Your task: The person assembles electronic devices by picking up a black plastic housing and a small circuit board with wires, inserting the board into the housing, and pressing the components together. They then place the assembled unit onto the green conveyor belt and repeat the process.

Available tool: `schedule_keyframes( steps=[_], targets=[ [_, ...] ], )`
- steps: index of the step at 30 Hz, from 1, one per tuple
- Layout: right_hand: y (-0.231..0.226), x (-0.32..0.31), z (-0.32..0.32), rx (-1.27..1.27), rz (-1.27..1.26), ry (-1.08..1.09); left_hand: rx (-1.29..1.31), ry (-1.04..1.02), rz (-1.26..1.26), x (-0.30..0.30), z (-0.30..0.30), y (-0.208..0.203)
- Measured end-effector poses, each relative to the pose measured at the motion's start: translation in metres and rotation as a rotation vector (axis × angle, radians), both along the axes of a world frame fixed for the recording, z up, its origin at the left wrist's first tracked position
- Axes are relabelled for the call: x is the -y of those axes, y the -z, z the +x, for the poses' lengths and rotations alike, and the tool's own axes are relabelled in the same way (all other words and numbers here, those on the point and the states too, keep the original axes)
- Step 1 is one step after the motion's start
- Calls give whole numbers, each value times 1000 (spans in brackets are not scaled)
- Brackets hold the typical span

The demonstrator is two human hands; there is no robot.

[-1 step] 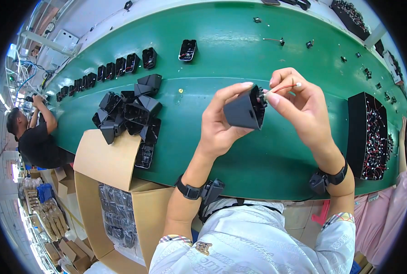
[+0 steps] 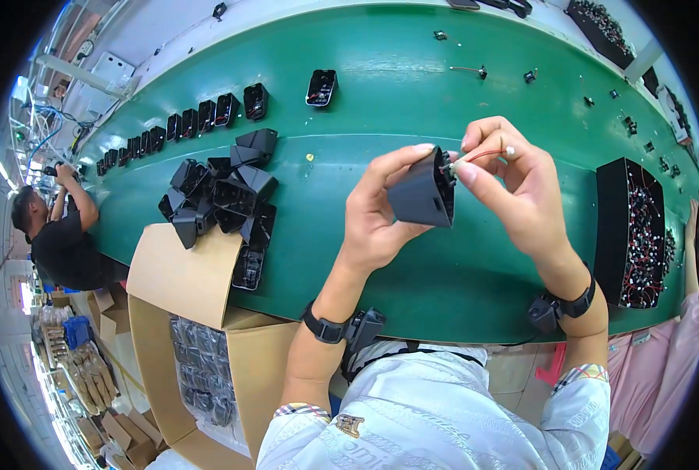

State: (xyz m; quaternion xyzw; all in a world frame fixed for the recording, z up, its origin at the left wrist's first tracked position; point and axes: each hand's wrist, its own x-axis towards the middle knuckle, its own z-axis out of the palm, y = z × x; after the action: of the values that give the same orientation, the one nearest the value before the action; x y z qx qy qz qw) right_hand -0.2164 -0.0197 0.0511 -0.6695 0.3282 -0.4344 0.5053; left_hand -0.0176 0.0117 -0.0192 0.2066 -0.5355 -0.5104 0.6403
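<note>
My left hand (image 2: 375,215) is wrapped round a black plastic housing (image 2: 421,193), which is tilted with its open side toward the right. At that opening my right hand (image 2: 514,184) pinches a small wired connector part (image 2: 453,166) between thumb and fingertips. Its red wire (image 2: 487,150) runs back over the fingers to a white plug (image 2: 510,150). How far the part sits inside the housing is hidden by the rim and fingertips. Left of my hands lies a heap of similar black housings (image 2: 236,196).
Filled housings (image 2: 206,115) stand in a row along the green table (image 2: 381,94). To the right is a black box (image 2: 610,235) of wired parts; loose ones (image 2: 483,72) lie behind. An open carton (image 2: 267,368) sits at the near left. Another person (image 2: 67,227) works far left.
The housing in my left hand has turned and dipped slightly. The wire and plug over my right fingers have shifted a little; both hands keep their grip.
</note>
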Motion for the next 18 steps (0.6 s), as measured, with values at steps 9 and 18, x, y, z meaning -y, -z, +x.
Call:
schedule_keyframes(
  steps=[9, 18],
  targets=[
    [-3, -11, 6, -139, -335, 64, 170, -62, -85, -2, 4, 3],
    [-5, -14, 1, -113, -333, 76, 140, -37, -97, -2, 0, 0]
  ],
)
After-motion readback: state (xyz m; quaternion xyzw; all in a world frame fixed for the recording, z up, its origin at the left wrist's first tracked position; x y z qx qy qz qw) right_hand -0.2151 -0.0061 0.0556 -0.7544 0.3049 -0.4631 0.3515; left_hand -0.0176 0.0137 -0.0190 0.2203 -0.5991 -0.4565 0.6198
